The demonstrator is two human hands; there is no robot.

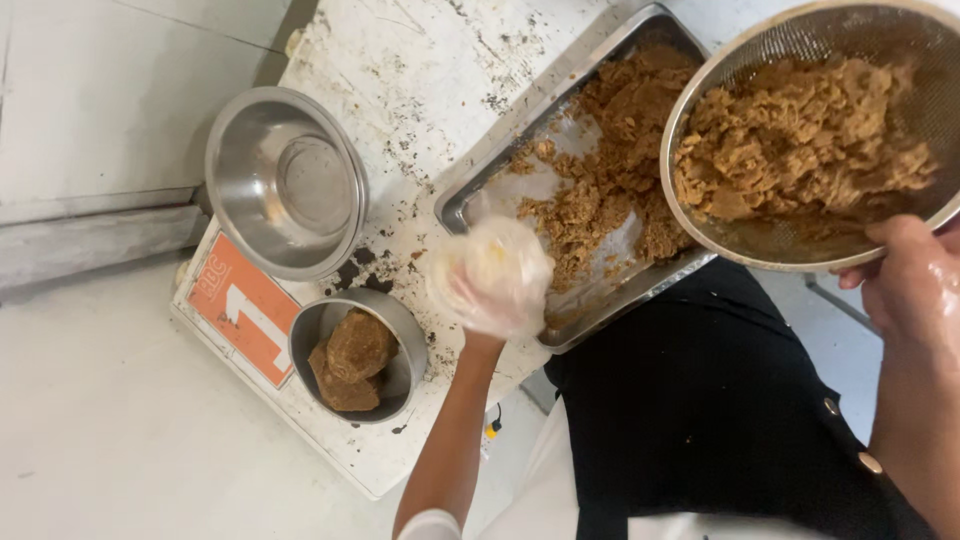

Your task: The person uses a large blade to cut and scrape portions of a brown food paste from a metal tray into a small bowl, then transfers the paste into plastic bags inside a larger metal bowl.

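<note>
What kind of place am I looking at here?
Probably a working food-preparation kitchen. A rectangular steel tray and a round wire-mesh strainer hold crumbly brown food, two round steel bowls sit on a worn white worktop, and the left hand wears a clear plastic glove.

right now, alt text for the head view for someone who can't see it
The right hand holds a mesh strainer of brown crumbly mash above a metal tray of the same, while the plastic-gloved left hand hovers beside the tray. Two steel bowls sit nearby.
</note>
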